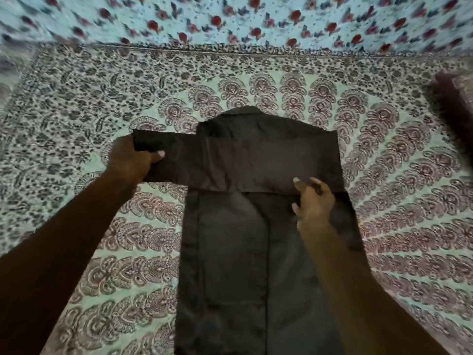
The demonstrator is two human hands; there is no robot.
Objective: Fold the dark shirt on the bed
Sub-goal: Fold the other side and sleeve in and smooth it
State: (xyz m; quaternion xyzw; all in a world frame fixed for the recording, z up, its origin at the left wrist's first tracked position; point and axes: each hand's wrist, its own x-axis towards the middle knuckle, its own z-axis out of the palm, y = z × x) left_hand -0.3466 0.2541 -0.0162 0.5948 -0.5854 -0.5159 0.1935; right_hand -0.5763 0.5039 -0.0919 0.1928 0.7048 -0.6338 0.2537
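Head view: left hand [130, 160] clamps dark shirt's [256, 226] sleeve [194, 162] (right hand [313, 206] loose, fingers spread).

The bed [76, 103] is covered by a pale green spread printed with maroon and grey fan motifs and a leafy border. The dark shirt [256, 226] lies flat on it near the middle, collar toward the far edge, hem toward the near edge, one sleeve folded across the chest. Along the far edge lies a light blue cloth with red flowers [230, 19]
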